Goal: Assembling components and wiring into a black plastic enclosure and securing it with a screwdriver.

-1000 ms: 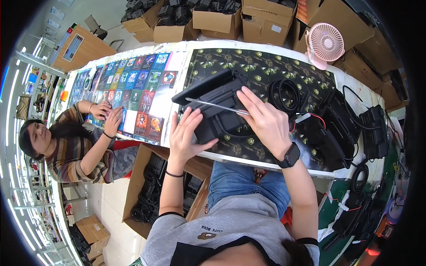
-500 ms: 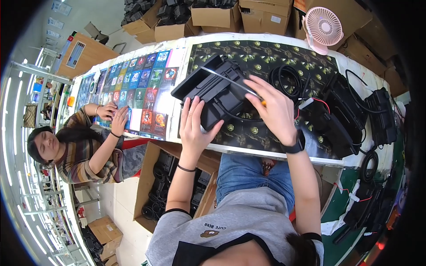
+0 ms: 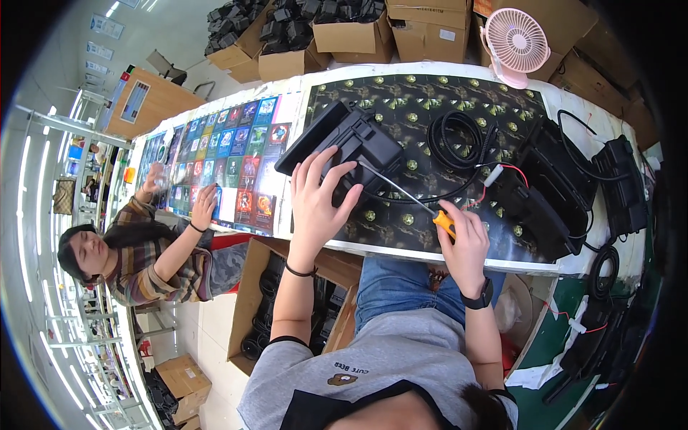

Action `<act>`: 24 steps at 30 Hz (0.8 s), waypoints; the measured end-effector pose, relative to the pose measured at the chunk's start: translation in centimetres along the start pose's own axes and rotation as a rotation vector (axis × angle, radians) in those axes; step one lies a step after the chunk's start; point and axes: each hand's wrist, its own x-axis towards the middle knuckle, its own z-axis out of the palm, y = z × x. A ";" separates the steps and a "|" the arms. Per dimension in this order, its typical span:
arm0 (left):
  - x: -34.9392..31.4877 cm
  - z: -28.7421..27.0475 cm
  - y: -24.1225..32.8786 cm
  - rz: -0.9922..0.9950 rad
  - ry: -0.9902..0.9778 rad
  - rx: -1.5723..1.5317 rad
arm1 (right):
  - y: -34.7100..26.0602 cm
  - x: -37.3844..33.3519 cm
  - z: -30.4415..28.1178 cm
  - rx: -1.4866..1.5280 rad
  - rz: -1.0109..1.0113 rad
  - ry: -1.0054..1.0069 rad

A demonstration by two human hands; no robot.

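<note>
A black plastic device (image 3: 365, 143) with a flat panel along its left side lies tilted on the dark patterned mat. Spread fingers of my left hand (image 3: 317, 204) rest over its near side, the fingertips touching the housing. My right hand (image 3: 464, 244) is closed round the orange handle of a long screwdriver (image 3: 401, 189). The shaft points up and left, with its tip at the device's near edge beside my left fingers. From the device a black cable runs right to a coil (image 3: 457, 137) on the mat, ending near a white connector with red wire.
More black devices (image 3: 548, 193) with cables crowd the table's right end. A pink fan (image 3: 515, 44) stands at the far edge. Cardboard boxes (image 3: 354, 37) line the back, and another (image 3: 247, 304) sits below. At left, a person (image 3: 136, 261) works over printed cards.
My right hand has dropped toward me, bringing the screwdriver tip from above the device to its near edge. My left hand has shifted slightly, its fingers more spread. The other person's hands have separated.
</note>
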 end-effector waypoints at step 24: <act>0.6 0.7 -1.8 -0.185 0.309 -0.018 | -3.0 0.8 -2.5 0.114 -0.074 0.059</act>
